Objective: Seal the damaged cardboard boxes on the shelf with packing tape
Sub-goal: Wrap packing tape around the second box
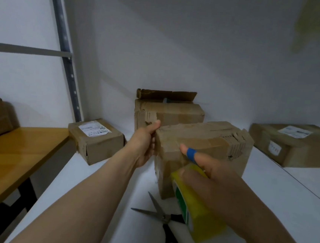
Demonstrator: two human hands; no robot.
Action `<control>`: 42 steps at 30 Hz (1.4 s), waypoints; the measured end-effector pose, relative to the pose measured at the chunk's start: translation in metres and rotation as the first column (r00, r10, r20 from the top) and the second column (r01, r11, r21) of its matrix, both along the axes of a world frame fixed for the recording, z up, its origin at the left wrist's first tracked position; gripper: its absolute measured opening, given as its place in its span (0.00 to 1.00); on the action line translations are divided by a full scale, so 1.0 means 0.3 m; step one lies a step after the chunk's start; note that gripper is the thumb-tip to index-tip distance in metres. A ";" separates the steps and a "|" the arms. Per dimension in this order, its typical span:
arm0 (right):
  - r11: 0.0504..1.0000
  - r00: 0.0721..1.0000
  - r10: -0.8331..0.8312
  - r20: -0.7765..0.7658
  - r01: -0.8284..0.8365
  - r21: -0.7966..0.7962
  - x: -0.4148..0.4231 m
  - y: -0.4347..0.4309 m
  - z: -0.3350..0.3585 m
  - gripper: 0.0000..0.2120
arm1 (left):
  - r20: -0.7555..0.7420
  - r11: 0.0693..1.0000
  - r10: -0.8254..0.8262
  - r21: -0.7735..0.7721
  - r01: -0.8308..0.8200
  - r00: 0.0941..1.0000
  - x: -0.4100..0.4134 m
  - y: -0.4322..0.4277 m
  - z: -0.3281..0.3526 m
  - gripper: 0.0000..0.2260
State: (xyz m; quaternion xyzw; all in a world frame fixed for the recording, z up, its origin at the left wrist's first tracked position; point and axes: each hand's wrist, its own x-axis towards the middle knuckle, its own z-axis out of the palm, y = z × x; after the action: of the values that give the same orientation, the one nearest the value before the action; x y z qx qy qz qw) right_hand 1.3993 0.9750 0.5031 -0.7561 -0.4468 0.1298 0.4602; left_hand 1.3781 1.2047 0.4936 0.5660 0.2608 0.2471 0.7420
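A worn cardboard box (207, 145) with a torn right corner stands on the white shelf (111, 185), right in front of me. My left hand (143, 145) grips its left end, thumb on the top edge. My right hand (213, 182) holds a yellow roll of packing tape (192, 205) against the box's near face. Its thumb, wrapped in a blue band, presses on the box's top front edge. Behind stands a second damaged box (167, 112) with its rear flap standing open.
Open scissors (164, 216) with black handles lie on the shelf just below the tape roll. A small labelled box (95, 139) sits at the left, a flat labelled box (296, 145) at the right. A wooden table (7, 156) and a grey shelf post (70, 74) are on the left.
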 end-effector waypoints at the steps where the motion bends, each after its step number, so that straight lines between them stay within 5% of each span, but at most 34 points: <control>1: 1.000 1.000 -0.006 0.002 0.006 -0.004 0.001 0.000 0.000 0.28 | -0.015 0.999 -0.017 0.032 0.017 1.000 -0.004 -0.009 0.011 0.16; 6: 1.000 1.000 -0.028 -0.007 0.028 0.006 -0.007 -0.022 0.003 0.27 | -0.141 0.925 -0.173 0.317 0.210 0.975 -0.017 -0.069 0.065 0.19; 11: 0.999 1.000 -0.011 -0.022 0.012 0.034 0.004 -0.012 -0.013 0.28 | -0.182 0.958 -0.087 0.256 0.132 0.979 -0.017 -0.102 0.048 0.20; 14: 0.998 1.000 -0.009 -0.030 0.011 0.066 0.002 -0.009 -0.009 0.28 | -0.068 0.957 -0.102 0.266 0.117 0.992 -0.029 -0.111 0.022 0.19; 19: 0.999 0.999 0.004 -0.042 -0.003 0.047 -0.001 -0.027 -0.012 0.27 | 0.043 0.901 -0.303 0.338 0.271 0.952 -0.107 -0.085 -0.035 0.40; 23: 0.998 0.998 0.005 -0.067 -0.001 0.057 0.002 -0.031 -0.022 0.27 | -0.012 0.701 -0.442 0.619 0.354 0.897 -0.163 -0.041 -0.077 0.58; 26: 0.997 0.998 0.013 -0.067 -0.007 0.082 0.010 -0.026 -0.036 0.27 | -0.103 0.552 -0.406 0.765 0.333 0.908 -0.168 -0.048 -0.051 0.48; 31: 0.996 0.999 -0.010 -0.045 0.014 0.088 0.003 -0.018 -0.039 0.26 | -0.002 0.691 -0.435 0.640 0.336 0.900 -0.158 -0.062 -0.064 0.34; 37: 0.998 0.999 -0.005 -0.035 0.007 0.070 0.007 -0.016 -0.057 0.26 | -0.057 0.651 -0.568 0.580 0.491 0.821 -0.180 -0.022 -0.040 0.37; 42: 0.996 0.999 -0.019 -0.050 0.024 0.088 0.013 -0.009 -0.073 0.09 | -0.156 0.657 -0.239 0.701 0.278 0.958 -0.125 -0.086 0.047 0.35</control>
State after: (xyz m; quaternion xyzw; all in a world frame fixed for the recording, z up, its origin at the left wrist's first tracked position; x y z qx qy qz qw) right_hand 1.4032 0.9725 0.4811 -0.7364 -0.4325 0.1236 0.5053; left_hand 1.3407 1.1790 0.5076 0.8469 0.0791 0.2067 0.4834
